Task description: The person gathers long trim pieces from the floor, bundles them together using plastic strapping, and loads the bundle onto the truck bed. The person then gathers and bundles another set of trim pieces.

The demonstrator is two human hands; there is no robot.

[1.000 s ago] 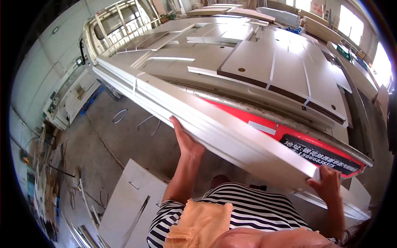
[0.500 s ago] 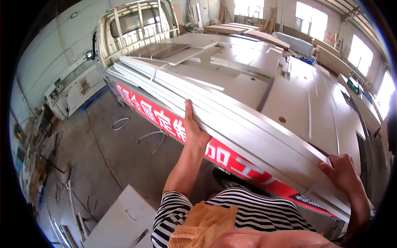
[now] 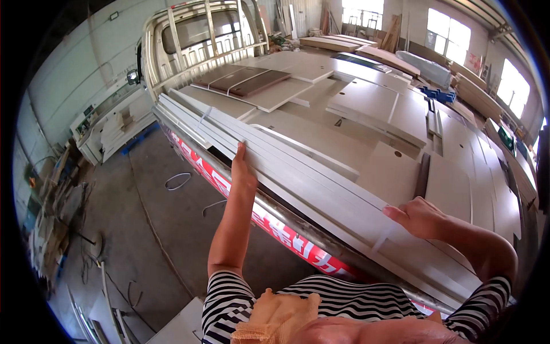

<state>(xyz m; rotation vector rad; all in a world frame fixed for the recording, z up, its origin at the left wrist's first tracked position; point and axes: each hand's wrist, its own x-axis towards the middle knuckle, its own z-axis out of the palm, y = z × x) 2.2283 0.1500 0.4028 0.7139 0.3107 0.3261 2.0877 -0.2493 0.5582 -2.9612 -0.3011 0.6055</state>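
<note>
A long bundle of narrow white boards (image 3: 321, 192), bound with pale straps, lies along the near edge of the truck bed. My left hand (image 3: 245, 175) is on its near side, thumb up along the edge; the other fingers are hidden by the boards. Towards the bundle's right end, my right hand (image 3: 421, 218) grips the upper far edge, its thumb lying over the top. Below the boards runs the truck's metal side rail (image 3: 303, 222), above a red side strip with white lettering (image 3: 269, 223).
Flat white panels (image 3: 366, 103) and a strapped brown panel stack (image 3: 246, 81) cover the bed behind the bundle. A metal rack (image 3: 212, 40) rises at the cab end. On the floor left lie wire loops (image 3: 177, 181) and scrap boards (image 3: 57, 206).
The bundle has moved inward and settled lower on the bed, uncovering the side rail. My right hand has shifted left along its upper edge; my left has moved slightly left. The view has shifted.
</note>
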